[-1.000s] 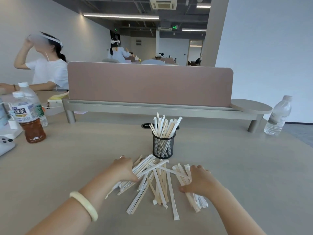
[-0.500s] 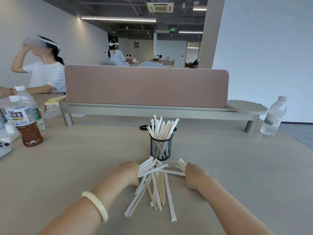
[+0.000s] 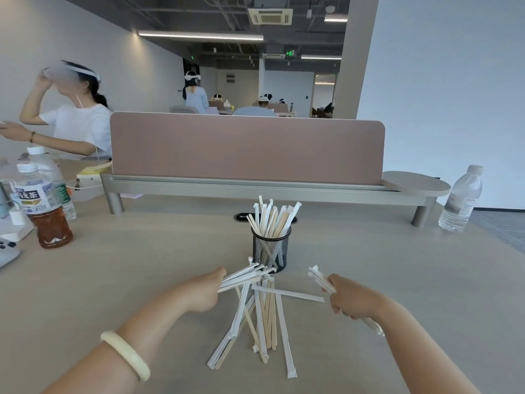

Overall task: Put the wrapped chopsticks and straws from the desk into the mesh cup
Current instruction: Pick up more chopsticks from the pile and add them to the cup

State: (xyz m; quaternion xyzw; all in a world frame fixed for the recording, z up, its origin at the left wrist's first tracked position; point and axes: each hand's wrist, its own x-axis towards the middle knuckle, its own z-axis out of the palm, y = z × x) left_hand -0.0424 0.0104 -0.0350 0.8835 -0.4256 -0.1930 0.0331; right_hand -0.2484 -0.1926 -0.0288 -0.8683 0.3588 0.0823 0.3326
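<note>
A black mesh cup (image 3: 271, 248) stands mid-desk with several wrapped chopsticks and straws (image 3: 272, 217) sticking up out of it. In front of it lies a loose pile of wrapped chopsticks and straws (image 3: 264, 317) on the desk. My left hand (image 3: 203, 290) is closed around a bundle of white wrapped sticks (image 3: 244, 275) whose ends point toward the cup's base. My right hand (image 3: 348, 297) grips another bundle (image 3: 319, 275), lifted off the desk to the right of the pile, with its ends showing on both sides of the fist.
A pink divider on a grey riser (image 3: 247, 149) crosses the desk behind the cup. A water bottle (image 3: 461, 199) stands far right; a tea bottle (image 3: 42, 206) and another bottle (image 3: 52, 177) stand at the left, by a white device (image 3: 8, 251). A person (image 3: 71, 118) sits at the back left.
Both hands have closed on bundles from the pile and drawn apart. The right hand has lifted its bundle up and to the right; the pile on the desk is thinner.
</note>
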